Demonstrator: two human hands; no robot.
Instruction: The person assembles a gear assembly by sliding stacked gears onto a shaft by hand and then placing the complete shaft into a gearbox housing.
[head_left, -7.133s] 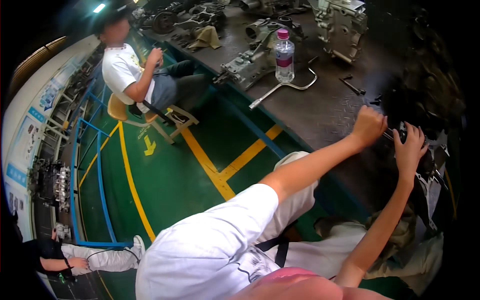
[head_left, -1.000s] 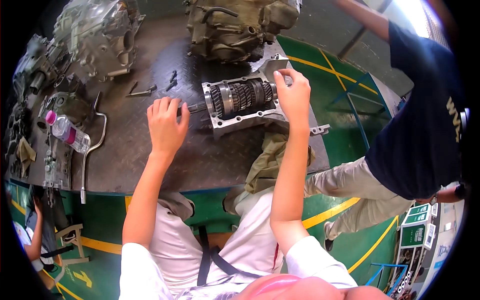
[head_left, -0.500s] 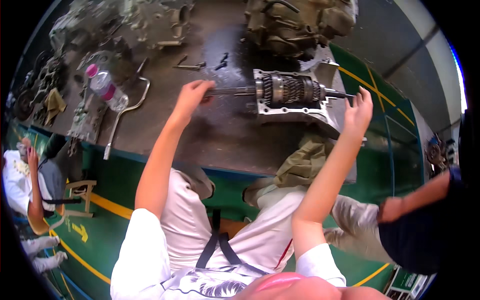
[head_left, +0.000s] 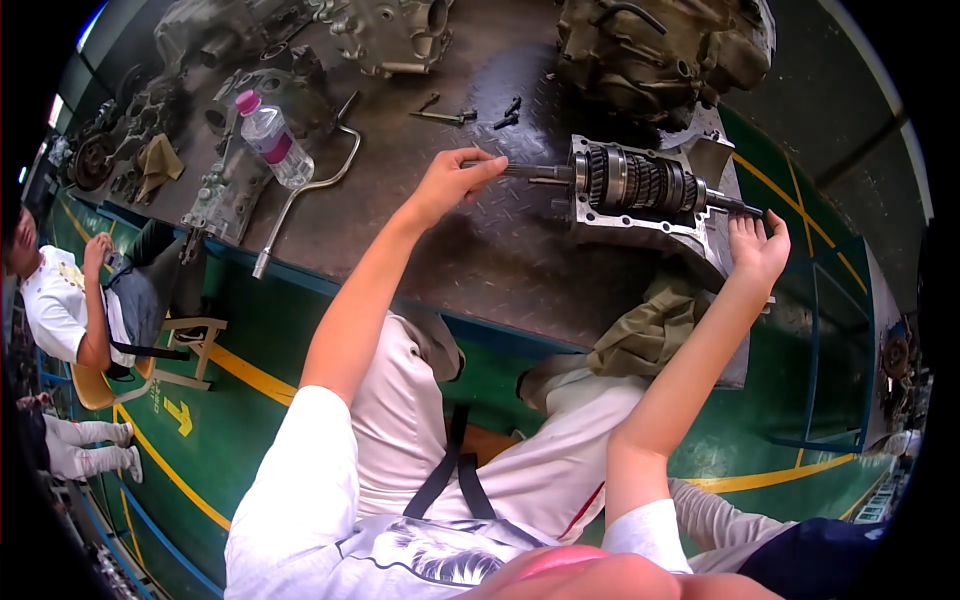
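Observation:
A gear shaft (head_left: pixel 645 180) with several toothed gears lies in an open metal housing half (head_left: pixel 625 222) on the table. Its long splined end sticks out to the left, where the thumb and fingers of my left hand (head_left: pixel 452 188) are closed round it. From the housing's right side comes a thinner shaft end (head_left: pixel 735 203). My right hand (head_left: pixel 762 250) is just beneath that tip, palm turned up and fingers apart. Whether its fingertips touch the shaft I cannot tell.
A large dirty gearbox casing (head_left: pixel 665 60) stands behind the housing. Bolts (head_left: pixel 510 113), a bent wrench bar (head_left: pixel 300 195) and a water bottle (head_left: pixel 277 140) lie to the left on the table. A khaki cloth (head_left: pixel 655 325) hangs at the front edge. Other people sit nearby.
The view has shifted, so the table appears further right. My right hand has turned palm up below the shaft tip. My left hand stays on the splined end.

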